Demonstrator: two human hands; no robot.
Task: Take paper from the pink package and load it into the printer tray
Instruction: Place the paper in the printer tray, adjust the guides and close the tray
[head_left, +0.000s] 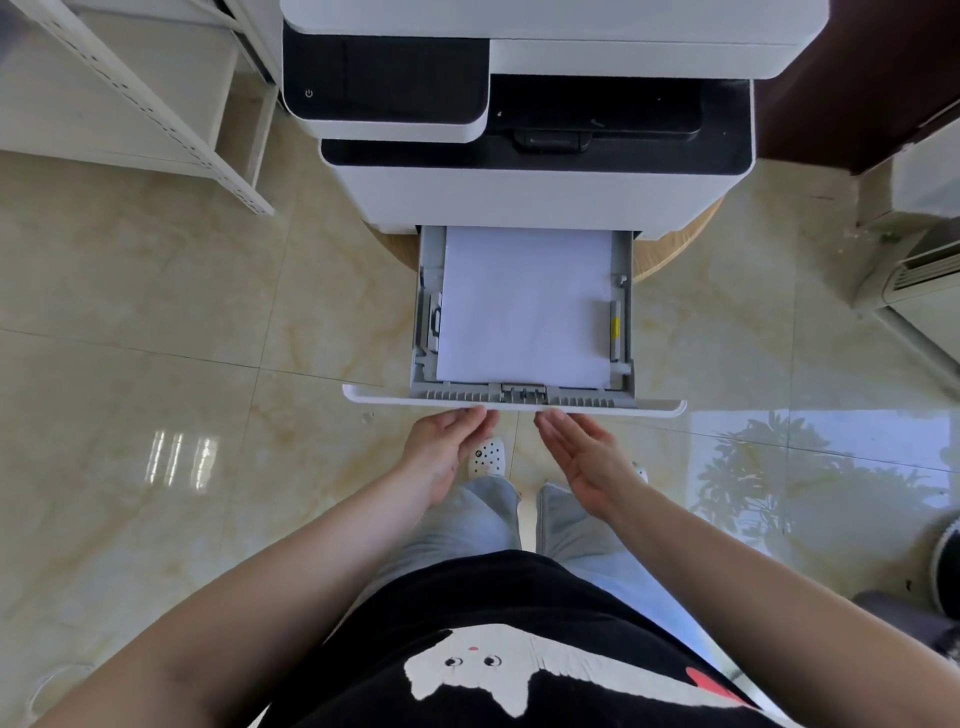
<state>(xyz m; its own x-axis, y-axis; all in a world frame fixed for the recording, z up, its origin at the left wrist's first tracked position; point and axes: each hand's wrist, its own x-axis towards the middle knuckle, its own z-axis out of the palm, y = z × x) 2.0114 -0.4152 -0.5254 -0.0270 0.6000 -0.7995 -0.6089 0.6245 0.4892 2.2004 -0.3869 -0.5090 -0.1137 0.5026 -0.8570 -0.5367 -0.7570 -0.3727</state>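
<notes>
Printer (519, 104) was seen from above, white body with black panels, standing on a round wooden surface (670, 254) over a glossy tiled floor (208, 312). Printer tray (626, 312) was pulled out toward the person, grey interior, white front lip nearest the hands. 1 stack of white paper (524, 306) was lying flat inside the tray, set between the 2 side guides and up against the rear-end guide at the front lip; a yellow marker was visible on the right guide.

Left hand (447, 452) was held just below the tray's front lip, fingers extended and loosely apart, fingertips at or touching the lip edge; actual contact could not be confirmed. Right hand (587, 462) was held palm-up and flat, fingers straight and together, fingertips just under the lip. Nothing was gripped by either hand.

Pink package was not seen in view.

White metal shelving (156, 104) was seen at upper left, a white unit with a vent grille (914, 280) at the right edge. White perforated shoe (487, 457) was visible between the hands, grey trousers below it.
</notes>
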